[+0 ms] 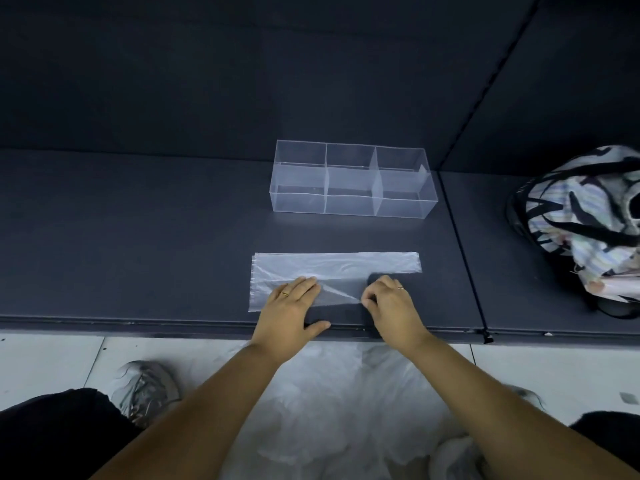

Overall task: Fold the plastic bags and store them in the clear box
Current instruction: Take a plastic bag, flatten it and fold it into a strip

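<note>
A translucent plastic bag (pixel 332 266) lies flat on the dark shelf (pixel 138 237), stretched left to right near the front edge. My left hand (pixel 291 306) presses flat on its lower middle part, fingers together. My right hand (pixel 391 303) pinches the bag's lower right corner between thumb and fingers, pulling it into a diagonal crease. Behind the bag stands the clear box (pixel 351 181), with three compartments across and a divider along its length. Its compartments look empty.
A patterned cloth bag with black straps (pixel 588 223) sits on the shelf at the right. A heap of loose plastic bags (pixel 339 410) lies on the tiled floor between my arms. A shoe (pixel 149 386) shows at lower left.
</note>
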